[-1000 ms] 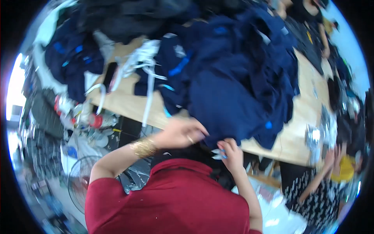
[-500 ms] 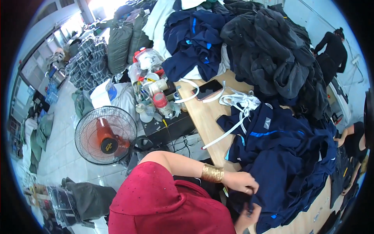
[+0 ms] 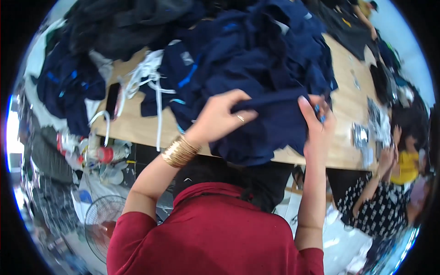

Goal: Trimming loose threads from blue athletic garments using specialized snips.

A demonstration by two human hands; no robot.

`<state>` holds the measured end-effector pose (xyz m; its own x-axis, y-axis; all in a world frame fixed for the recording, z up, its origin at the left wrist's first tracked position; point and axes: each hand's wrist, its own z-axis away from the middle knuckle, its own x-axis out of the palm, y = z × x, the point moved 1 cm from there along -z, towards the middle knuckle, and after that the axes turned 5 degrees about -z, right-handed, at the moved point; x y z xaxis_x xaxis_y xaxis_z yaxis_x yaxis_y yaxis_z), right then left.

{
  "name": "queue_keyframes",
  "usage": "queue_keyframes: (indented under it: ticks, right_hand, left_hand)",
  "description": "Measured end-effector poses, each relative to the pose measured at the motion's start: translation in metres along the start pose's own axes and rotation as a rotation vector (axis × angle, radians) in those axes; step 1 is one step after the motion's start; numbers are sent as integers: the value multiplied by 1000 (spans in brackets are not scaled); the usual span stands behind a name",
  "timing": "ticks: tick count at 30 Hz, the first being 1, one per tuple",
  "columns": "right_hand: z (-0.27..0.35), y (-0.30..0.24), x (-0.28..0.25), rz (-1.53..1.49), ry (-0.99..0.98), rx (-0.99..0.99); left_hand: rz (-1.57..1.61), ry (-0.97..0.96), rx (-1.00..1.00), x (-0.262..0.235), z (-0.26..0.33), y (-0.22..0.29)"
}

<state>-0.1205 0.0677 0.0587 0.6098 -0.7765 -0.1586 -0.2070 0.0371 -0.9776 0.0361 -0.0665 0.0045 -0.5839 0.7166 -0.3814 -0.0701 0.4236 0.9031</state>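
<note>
Where things lie farthest to the left of the left hand, a heap of navy garments (image 3: 68, 91) with blue accents sits beyond a clutter of red-and-white containers (image 3: 104, 155), and a round fan (image 3: 98, 220) stands lower down, behind that hand toward the body. Nearer to it, a dark phone (image 3: 112, 101) lies on the wooden table, then a bundle of white strips (image 3: 149, 73), one strand trailing down over the table's near edge. The left hand (image 3: 224, 117), with a ring and, at its wrist, a gold bracelet (image 3: 181, 151), has its fingers bent and parted against the cloth; blur means I cannot tell whether they grip. Between the hands stretches the navy cloth (image 3: 277, 121), its upper edge drawn nearly straight, before a larger navy pile (image 3: 243, 55) just beyond both. The right hand (image 3: 318, 121) is closed on the cloth's right end, thumb in front, a small blue item (image 3: 319, 114), too blurred to identify, among its fingers. To its right are the bare table (image 3: 341, 142), shiny clear packets (image 3: 360, 135) and, well apart, a co-worker in a black-and-white patterned garment (image 3: 376, 206).
</note>
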Motion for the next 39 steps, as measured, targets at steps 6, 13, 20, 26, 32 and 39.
queue_keyframes:
  ticks: [6, 13, 20, 26, 32, 39]
  right_hand:
    - [2, 61, -18, 288, 91, -21]
    - [33, 62, 6, 393, -70, -306]
    - [20, 18, 14, 24, -262, 47]
    - [10, -6, -18, -374, -96, 401]
    - [3, 15, -42, -634, 135, 513]
    - [1, 30, -38, -794, 94, 627]
  left_hand:
    - [293, 112, -272, 11, -12, -45]
    - [210, 56, -311, 15, -13, -41]
    - [-376, 135, 253, 32, 11, 21]
    - [-539, 408, 211, -19, -1, 17]
    - [-23, 163, -188, -61, 12, -25]
    - [338, 17, -424, -63, 27, -38]
